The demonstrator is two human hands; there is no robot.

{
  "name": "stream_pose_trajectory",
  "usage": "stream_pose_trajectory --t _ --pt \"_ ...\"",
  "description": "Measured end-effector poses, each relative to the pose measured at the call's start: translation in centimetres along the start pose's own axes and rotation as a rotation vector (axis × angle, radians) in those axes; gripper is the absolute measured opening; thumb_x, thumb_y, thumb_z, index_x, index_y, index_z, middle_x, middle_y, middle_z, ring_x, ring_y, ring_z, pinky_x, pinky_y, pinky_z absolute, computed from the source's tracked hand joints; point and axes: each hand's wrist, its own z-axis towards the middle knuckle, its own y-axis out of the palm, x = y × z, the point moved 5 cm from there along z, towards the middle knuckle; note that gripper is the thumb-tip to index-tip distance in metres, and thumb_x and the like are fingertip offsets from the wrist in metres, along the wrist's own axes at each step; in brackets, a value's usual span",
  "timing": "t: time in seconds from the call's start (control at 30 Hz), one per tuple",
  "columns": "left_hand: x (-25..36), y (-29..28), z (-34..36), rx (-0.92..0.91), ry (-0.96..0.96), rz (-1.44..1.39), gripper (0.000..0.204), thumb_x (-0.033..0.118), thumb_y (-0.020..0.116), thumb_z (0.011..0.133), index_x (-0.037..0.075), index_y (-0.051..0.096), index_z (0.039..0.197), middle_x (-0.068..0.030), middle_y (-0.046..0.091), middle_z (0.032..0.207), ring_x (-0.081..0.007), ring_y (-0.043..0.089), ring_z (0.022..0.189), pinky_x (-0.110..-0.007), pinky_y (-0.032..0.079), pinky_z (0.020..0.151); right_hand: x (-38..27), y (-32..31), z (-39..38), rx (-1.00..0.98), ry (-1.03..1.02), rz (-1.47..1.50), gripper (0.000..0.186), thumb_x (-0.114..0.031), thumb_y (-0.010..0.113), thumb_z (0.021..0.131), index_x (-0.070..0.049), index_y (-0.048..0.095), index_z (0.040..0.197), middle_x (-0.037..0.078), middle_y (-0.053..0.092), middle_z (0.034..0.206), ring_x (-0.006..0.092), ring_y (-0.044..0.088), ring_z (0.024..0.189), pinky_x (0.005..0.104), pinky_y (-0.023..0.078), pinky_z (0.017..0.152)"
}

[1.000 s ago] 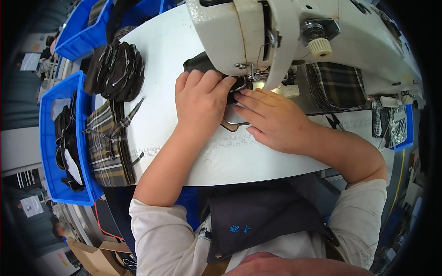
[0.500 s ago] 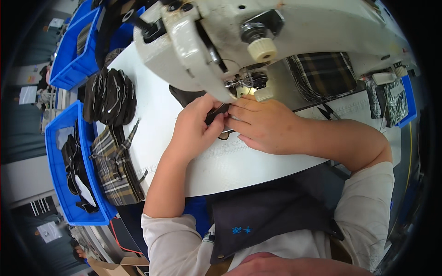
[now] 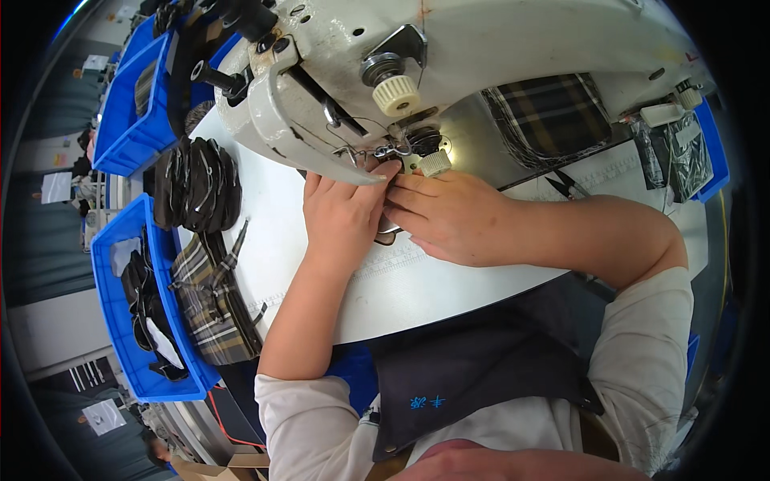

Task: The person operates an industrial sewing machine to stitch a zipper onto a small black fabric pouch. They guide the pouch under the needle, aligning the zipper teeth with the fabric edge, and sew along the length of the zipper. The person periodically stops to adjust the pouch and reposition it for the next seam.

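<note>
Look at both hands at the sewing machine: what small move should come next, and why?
Probably ease the dark piece a little further under the needle area. The left hand and right hand both press flat on it, fingertips right at the sewing machine head, so it looks lined up for stitching.

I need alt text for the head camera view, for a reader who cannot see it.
Both hands, left hand and right hand, press a small dark piece under the needle area of a white sewing machine on a white table. Stacked dark pieces and blue bins sit to the left.
</note>
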Motion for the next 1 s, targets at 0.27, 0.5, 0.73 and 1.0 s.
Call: stream_pose_trajectory --t 0.27,0.5,0.73,1.0 --pt "-1.0 0.5 0.1 -0.040 -0.002 -0.079 0.020 0.006 0.084 0.079 0.010 0.075 0.096 -0.0020 0.072 0.093 -0.0293 0.068 0.087 -0.040 0.053 0.072 -0.2 0.0 -0.1 0.070 -0.007 -0.052 0.037 -0.023 0.075 0.087 -0.004 0.072 0.119 0.009 0.067 0.122 0.0235 0.060 0.119 0.0364 0.051 0.087" --pt "-1.2 0.8 -0.4 -0.045 -0.016 -0.098 0.024 0.007 0.083 0.078 0.016 0.081 0.100 -0.0020 0.074 0.092 -0.0265 0.069 0.088 -0.041 0.053 0.081 -0.6 -0.4 -0.1 0.073 -0.023 -0.156 0.038 -0.026 0.076 0.084 -0.005 0.073 0.115 0.005 0.067 0.106 0.0194 0.060 0.100 0.0357 0.044 0.080" --pt "-1.2 0.5 0.0 -0.189 0.042 -0.030 0.032 0.009 0.080 0.076 0.018 0.081 0.107 -0.0010 0.076 0.101 -0.0247 0.071 0.097 -0.040 0.052 0.091 -0.6 0.0 -0.2 0.031 -0.017 -0.153 0.042 -0.026 0.076 0.084 -0.002 0.072 0.118 0.008 0.071 0.114 0.0202 0.067 0.088 0.0364 0.046 0.077" --pt "-0.9 0.0 0.5 -0.140 0.038 -0.206 0.029 0.004 0.078 0.079 0.009 0.079 0.107 -0.0030 0.065 0.083 -0.0279 0.065 0.083 -0.040 0.050 0.074 -0.6 -0.5 0.0 0.007 -0.008 -0.112 0.046 -0.025 0.077 0.084 -0.001 0.072 0.123 0.009 0.072 0.114 0.0197 0.068 0.088 0.0364 0.046 0.076"
